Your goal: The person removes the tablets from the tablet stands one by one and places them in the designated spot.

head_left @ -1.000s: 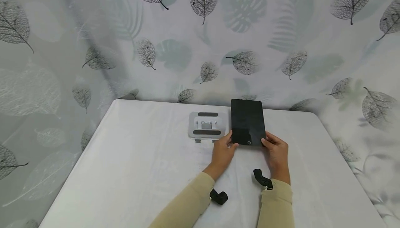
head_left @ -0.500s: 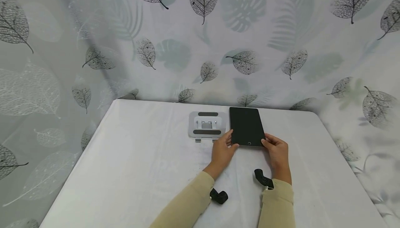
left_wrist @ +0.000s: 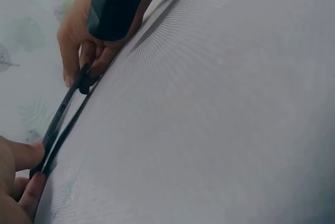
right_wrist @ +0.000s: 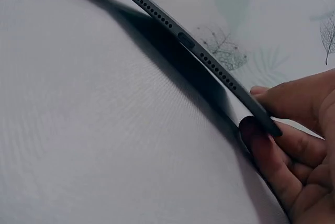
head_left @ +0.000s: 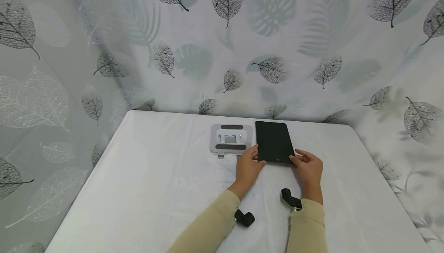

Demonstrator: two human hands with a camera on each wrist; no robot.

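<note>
Black tablet [head_left: 274, 142] edge in both hands

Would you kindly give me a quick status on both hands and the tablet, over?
Left hand and right hand each pinch a near corner of the tablet. Near edge just off the table. Folded stand close to its left, apart.

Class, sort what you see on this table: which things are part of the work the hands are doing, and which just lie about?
In hand:
flat black tablet, near edge held off the table
left hand
right hand

Lying about:
silver metal folding stand, beside the tablet
white tablecloth
leaf-print backdrop
</note>
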